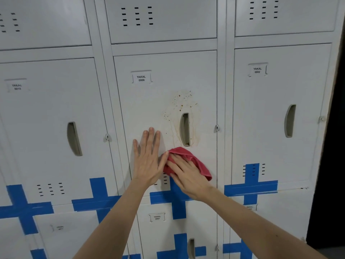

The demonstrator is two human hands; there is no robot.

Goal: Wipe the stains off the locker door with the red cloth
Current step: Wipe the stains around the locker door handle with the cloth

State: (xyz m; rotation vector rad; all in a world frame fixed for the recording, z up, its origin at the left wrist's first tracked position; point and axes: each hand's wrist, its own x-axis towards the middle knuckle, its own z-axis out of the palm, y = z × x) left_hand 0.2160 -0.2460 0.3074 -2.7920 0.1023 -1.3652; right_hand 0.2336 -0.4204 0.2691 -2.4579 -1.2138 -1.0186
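Note:
The grey locker door [149, 109], labelled YAKAL 0006, fills the middle of the head view. Brown stains [180, 105], specks and drip lines, spread above and around its recessed handle [184, 129]. My right hand [186, 174] presses the crumpled red cloth [194, 161] flat against the door, just below the handle and under the stains. My left hand [147, 157] lies flat on the door to the left of the cloth, fingers spread and pointing up, its thumb touching the cloth's edge.
Neighbouring locker doors [276, 113] stand on both sides, above and below. Blue tape crosses [252, 186] mark the seams between rows. A small latch [217, 127] sits at the door's right edge. A dark gap [332, 146] lies beyond the lockers' right side.

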